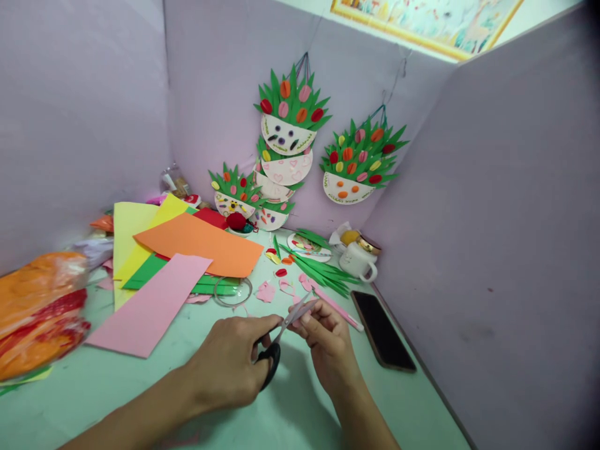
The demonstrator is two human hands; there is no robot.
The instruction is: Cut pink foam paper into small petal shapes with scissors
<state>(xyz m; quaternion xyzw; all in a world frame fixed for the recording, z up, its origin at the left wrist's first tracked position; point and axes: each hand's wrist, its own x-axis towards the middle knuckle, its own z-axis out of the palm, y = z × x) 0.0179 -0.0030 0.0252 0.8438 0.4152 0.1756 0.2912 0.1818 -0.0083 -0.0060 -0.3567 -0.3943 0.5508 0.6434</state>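
Note:
My left hand is closed round the black handles of a pair of scissors, whose blades point up and to the right. My right hand pinches a small pink paper piece right at the blade tips. Both hands hover low over the pale green table near its front. Pink cut shapes lie just beyond the hands, with a pink pencil to the right.
Sheets of pink, orange, yellow and green paper lie at the left. An orange plastic bag sits far left. A black phone, a white mug, green paper leaves and a tape ring lie nearby. Paper flower baskets hang on the purple partition.

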